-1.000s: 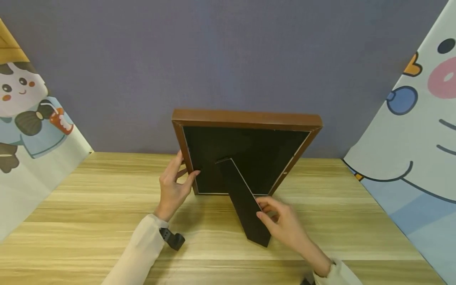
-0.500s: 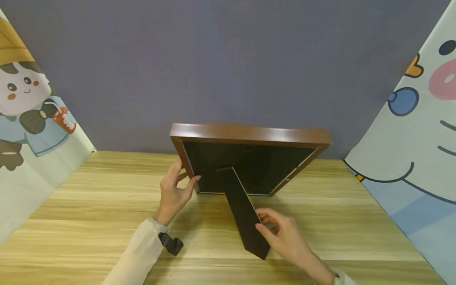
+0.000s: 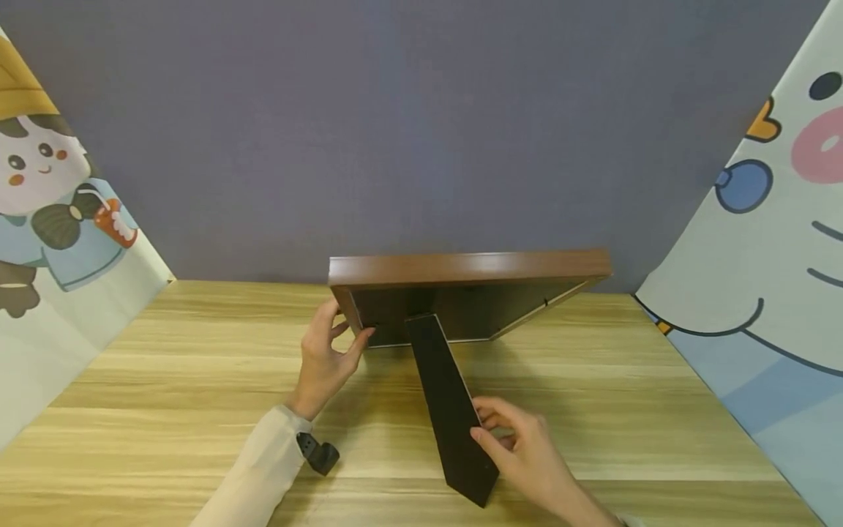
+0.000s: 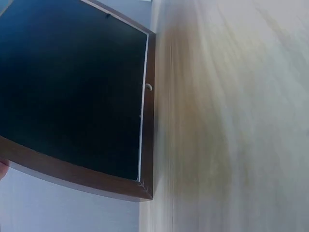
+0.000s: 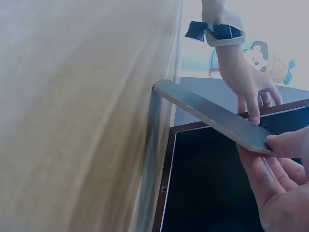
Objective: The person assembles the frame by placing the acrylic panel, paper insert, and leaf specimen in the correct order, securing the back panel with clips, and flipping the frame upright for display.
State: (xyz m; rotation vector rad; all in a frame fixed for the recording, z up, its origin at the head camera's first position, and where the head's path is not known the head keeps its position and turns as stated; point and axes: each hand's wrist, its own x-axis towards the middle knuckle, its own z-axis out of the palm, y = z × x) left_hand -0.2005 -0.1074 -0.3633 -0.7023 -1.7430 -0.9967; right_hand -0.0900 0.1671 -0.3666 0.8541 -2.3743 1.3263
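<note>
A brown picture frame with a black back stands on the table, its back facing me and its top edge leaning toward me. From that back a black easel leg slopes down toward me. My left hand grips the frame's left side, thumb on the back and fingers behind the edge. My right hand pinches the leg's right edge between thumb and fingers. The right wrist view shows the leg side-on, with one end close to the table; whether it touches is hard to tell.
The wood-grain table reaches a grey-purple back panel just behind the frame. Side panels with cartoon prints flank it, a left panel and a right panel. A black wrist camera sits on my left wrist.
The frame's top edge has tipped steadily toward me, so less of its back shows. The leg's free end and my right hand have moved nearer to me. Both hands have kept their holds.
</note>
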